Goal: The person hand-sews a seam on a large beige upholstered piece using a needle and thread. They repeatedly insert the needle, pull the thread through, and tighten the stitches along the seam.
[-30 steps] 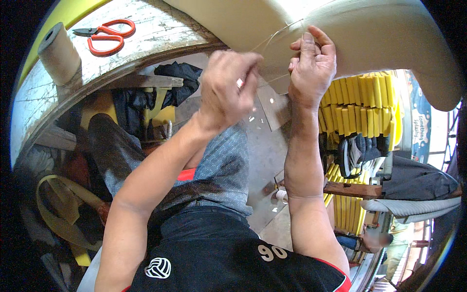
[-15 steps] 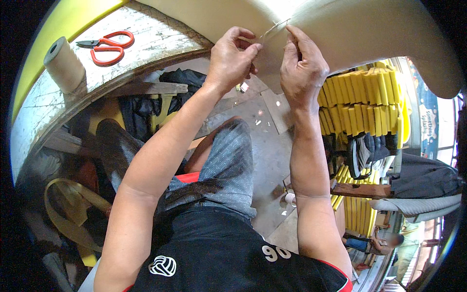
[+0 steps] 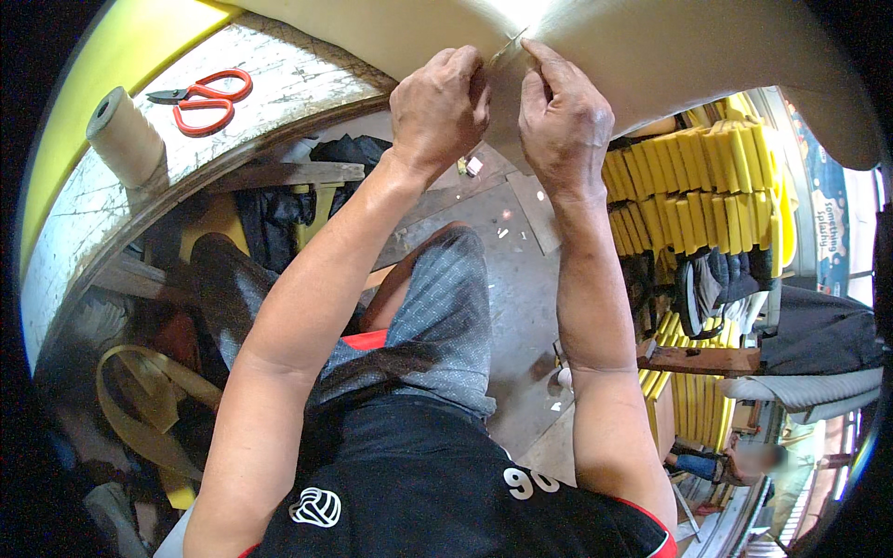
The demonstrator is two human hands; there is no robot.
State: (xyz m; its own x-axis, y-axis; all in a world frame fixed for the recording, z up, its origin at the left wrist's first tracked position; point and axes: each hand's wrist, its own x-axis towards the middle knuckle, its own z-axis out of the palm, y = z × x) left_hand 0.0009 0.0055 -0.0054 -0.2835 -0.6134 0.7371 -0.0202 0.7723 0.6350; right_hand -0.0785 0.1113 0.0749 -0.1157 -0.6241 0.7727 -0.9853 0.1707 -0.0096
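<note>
One pale thread [image 3: 507, 46] slants across the large beige sheet [image 3: 670, 65] at the top of the view, between the two hands. The left hand [image 3: 439, 110] is curled nearly closed, its fingertips on the thread's lower end. The right hand [image 3: 565, 116] is half closed, index fingertip near the upper end; whether it grips anything I cannot tell. Toward the left, red-handled scissors [image 3: 188, 94] lie on the worn worktop [image 3: 288, 70], just beside a beige spool [image 3: 128, 139]. Yellow stacked pieces [image 3: 693, 167] fill the right.
</note>
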